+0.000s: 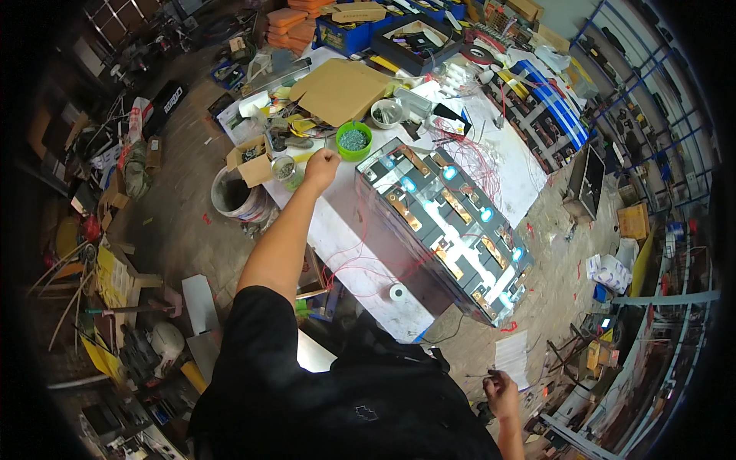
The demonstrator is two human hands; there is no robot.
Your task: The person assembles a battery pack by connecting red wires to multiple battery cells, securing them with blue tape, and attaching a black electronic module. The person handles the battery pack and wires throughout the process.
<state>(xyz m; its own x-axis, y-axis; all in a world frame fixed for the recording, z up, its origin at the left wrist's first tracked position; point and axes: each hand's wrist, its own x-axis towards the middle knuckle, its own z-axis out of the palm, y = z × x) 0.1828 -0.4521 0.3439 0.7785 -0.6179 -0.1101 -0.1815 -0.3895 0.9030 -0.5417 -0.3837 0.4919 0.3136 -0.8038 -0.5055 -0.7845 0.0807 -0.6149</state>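
Note:
My left hand (322,167) is stretched out over the table, its fingers closed and pinched together beside a bright green bowl (356,151) of small bluish-grey pieces. Whatever lies between those fingers is too small to make out. Just left of the hand stands a clear jar (287,173) with small contents. To its right sits a large battery pack (437,218) of dark cells, with copper connecting strips (457,206) on top. Low at the right, away from the table, my right hand (502,395) is closed on a thin dark rod-like thing (480,375).
A flat cardboard sheet (337,90), a white tub (387,113) and tangled red wires (479,153) lie farther back. Left of the table are an open carton (251,159) and a bucket (236,198). A tape roll (397,292) rests near the front. Another blue-strapped pack (548,103) stands behind.

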